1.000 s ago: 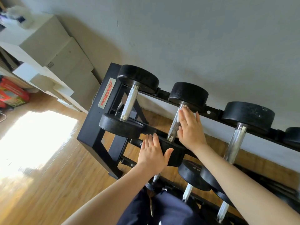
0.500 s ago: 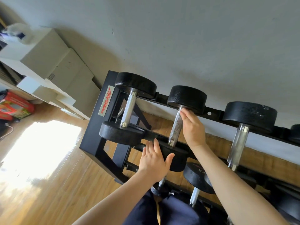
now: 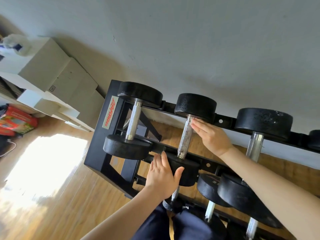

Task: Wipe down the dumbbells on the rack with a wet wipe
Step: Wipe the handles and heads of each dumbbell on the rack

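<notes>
Head view: rack point(image 3: 97, 141) runs from 9 to 3 o'clock across centre, dumbbells on top rail. L hand point(image 3: 161, 177) at 6 o'clock of the 2nd dumbbell point(image 3: 186, 135), fingers straight, flat vs its near head, steadying. R hand point(image 3: 210, 137) at 3 o'clock of the handle, fingers straight w/ tips touching the bar just under the far head. No wipe visible; can't tell if one's under the R palm. Judgement: to do it well, keep the L hand bracing so the bell won't roll, wrap the wipe round the knurling, stroke end to end, then do both heads.
</notes>
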Tool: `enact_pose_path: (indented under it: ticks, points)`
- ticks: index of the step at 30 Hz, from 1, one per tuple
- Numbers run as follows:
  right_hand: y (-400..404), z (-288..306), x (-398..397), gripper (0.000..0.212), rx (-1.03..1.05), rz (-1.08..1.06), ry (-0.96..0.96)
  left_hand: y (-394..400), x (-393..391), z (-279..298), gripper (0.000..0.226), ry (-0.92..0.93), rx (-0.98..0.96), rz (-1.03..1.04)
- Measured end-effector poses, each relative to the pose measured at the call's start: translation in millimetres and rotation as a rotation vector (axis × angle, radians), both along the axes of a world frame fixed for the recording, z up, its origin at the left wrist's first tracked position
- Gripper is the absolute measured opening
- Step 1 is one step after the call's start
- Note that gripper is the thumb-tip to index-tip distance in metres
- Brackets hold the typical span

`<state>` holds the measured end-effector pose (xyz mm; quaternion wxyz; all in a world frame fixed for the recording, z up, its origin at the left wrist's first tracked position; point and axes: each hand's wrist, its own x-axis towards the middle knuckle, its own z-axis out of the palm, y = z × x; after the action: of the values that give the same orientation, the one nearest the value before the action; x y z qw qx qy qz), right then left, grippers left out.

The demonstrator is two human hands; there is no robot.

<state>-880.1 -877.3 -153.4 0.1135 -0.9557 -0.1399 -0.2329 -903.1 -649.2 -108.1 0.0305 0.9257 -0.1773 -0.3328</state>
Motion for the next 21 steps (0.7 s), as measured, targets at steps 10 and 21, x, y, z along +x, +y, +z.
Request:
enact_pose_path:
  ticks: [10, 21]
  points:
    - [10.9, -1.0, 7.6, 0.041, 0.06, -0.004, -0.016, 0.5, 1.7, 0.2, 0.086, 0.03, 0.005, 0.011]
    - [19.9, -1.2, 18.8, 0.035, 0.054, 0.071, 0.058, 0.4, 0.8, -0.1, 0.083, 0.0, -0.045, 0.02]
